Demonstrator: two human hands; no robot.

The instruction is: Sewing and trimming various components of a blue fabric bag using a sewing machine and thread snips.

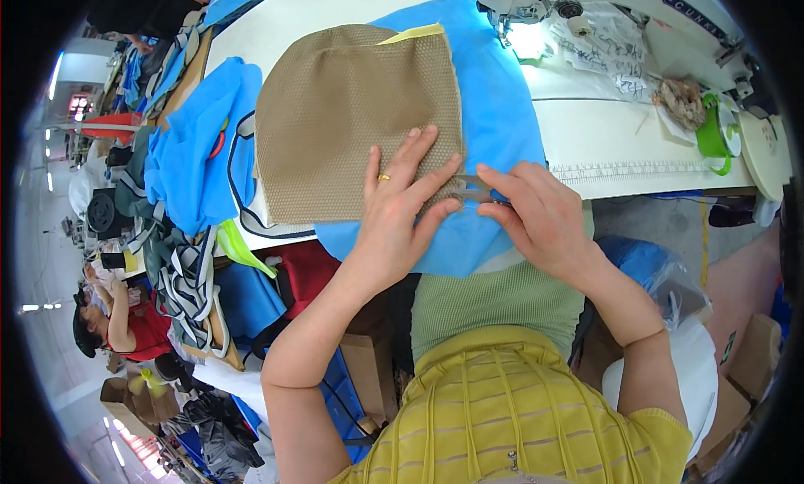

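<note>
Trimming step, by the look of it: left hand [400, 208] lies flat, fingers spread wide, pressing the tan mesh panel [352, 120] down onto the blue fabric piece [502, 124], which sits on the white tabletop [620, 145] right at its near edge and partly hangs over toward the person's lap. Right hand [540, 212] is pinched narrow around small metal thread snips [475, 188], tips pointing left and meeting the mesh's lower right edge just beside the left fingertips. Judgement: a loose thread or seam edge is being clipped; the next move calls for keeping the mesh pinned flat, blades only on the thread, clear of the left fingers and of the blue cloth beneath. A yellow strip [414, 33] peeks out at the mesh's top edge. Sewing machine [586, 7] stands at the back right, cut off by the frame rim; green cup [713, 132] near it, with a brownish rag beside. Heap of blue and striped fabric [188, 149] on the left. Hard to make out: what exactly sits between the blades, whether the snips are open or closed, and how mesh and blue piece are joined. Another worker at far left, small and distorted.
</note>
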